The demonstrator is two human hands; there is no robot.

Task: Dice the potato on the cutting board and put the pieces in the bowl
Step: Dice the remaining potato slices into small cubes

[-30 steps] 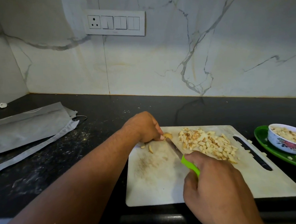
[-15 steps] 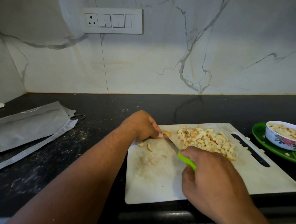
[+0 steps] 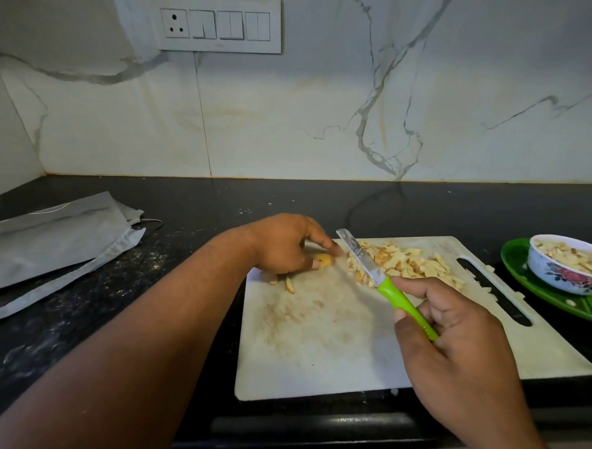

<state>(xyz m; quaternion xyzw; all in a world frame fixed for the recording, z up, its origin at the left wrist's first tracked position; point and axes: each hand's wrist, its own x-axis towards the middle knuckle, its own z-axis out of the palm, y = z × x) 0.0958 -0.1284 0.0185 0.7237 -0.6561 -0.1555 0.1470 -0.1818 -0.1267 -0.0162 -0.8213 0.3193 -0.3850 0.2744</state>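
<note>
Both hands work over a pale, scuffed rectangular plastic cutting board [image 3: 328, 346] on the black stone counter [image 3: 70, 325]. The left hand [image 3: 285, 247], at the board's 11 o'clock corner, pinches a small yellow-brown end piece of potato [image 3: 324, 259] between fingertips and thumb, pressing it onto the board. The right hand [image 3: 455, 339] grips the lime-green plastic handle of a small knife [image 3: 381, 278]; its silvery blade points toward 11 o'clock and lies over the near edge of a heap of pale diced potato pieces [image 3: 409, 263], which spreads across the board's 1 o'clock area. The blade tip stands just beside the left fingertips, apart from the end piece. Two or three loose slivers [image 3: 288, 284] lie on the board just under the left hand.

At 3 o'clock from the board, a small white ceramic bowl with a red flower pattern [image 3: 564, 272] holds more diced potato and sits on a glossy green plate [image 3: 527, 277]. A few stray bits lie near the board's slotted handle opening [image 3: 493, 293].

At 9 o'clock, folded grey cloth or sheeting [image 3: 48, 240] lies on the counter. Behind, at 12 o'clock, a white socket-and-switch panel [image 3: 219, 29] is fixed to the veined white marble wall [image 3: 316, 120].
</note>
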